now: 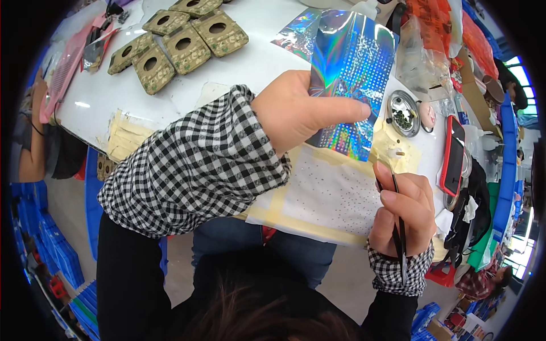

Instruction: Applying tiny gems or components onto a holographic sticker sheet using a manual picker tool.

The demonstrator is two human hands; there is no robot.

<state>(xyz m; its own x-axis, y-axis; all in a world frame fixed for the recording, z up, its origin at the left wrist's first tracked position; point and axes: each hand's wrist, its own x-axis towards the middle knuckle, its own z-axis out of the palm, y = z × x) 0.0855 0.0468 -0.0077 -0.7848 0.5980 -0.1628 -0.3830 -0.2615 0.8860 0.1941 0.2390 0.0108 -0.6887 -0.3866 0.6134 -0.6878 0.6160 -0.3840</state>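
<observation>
Desk (261, 57) under your hands carries a pale, speckled sheet (307, 182), and your shiny bag (352, 68) appears raised over its far edge. Expect the bag to be light, thin and slippery; take it by a side edge. Your tweezers (402, 244), near its lower corner, should be light, stiff and springy, best held mid-length. Your left hand's (304, 111) grip is closed on the bag, thumb across its front. Your right hand's (409, 210) grip is closed round the tweezers; whether their tips meet, I cannot tell.
</observation>
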